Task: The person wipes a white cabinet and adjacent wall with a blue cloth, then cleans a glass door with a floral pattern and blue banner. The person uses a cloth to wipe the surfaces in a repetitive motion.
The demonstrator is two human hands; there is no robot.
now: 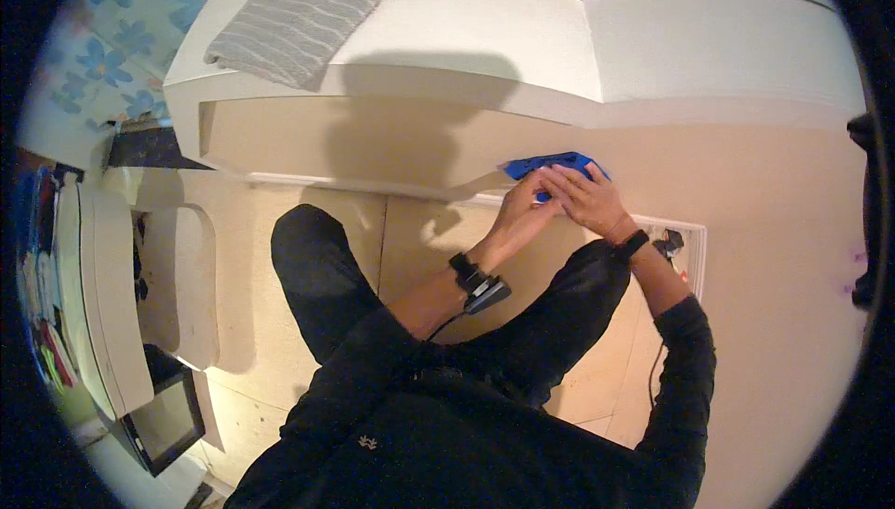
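Observation:
In front of the wall, above my knees, my two hands meet at a blue, crinkled piece of thin material (556,161), perhaps a plastic packet. My left hand (529,198) comes from below with its fingers bunched against the blue piece. From the right, my right hand (591,196) lays its fingers over the left fingertips and the blue piece. The overlapping fingers hide how each one grips it. A strap with a small device (481,285) is around my left wrist, and a black band (631,247) is around the right.
A folded grey striped towel (301,23) hangs over the edge of a white ledge (461,26). Black plugs (671,242) stand low by the wall at right. On the left are a flowered curtain (105,54), a pale stool-like piece (196,285) and a black-framed object (164,421).

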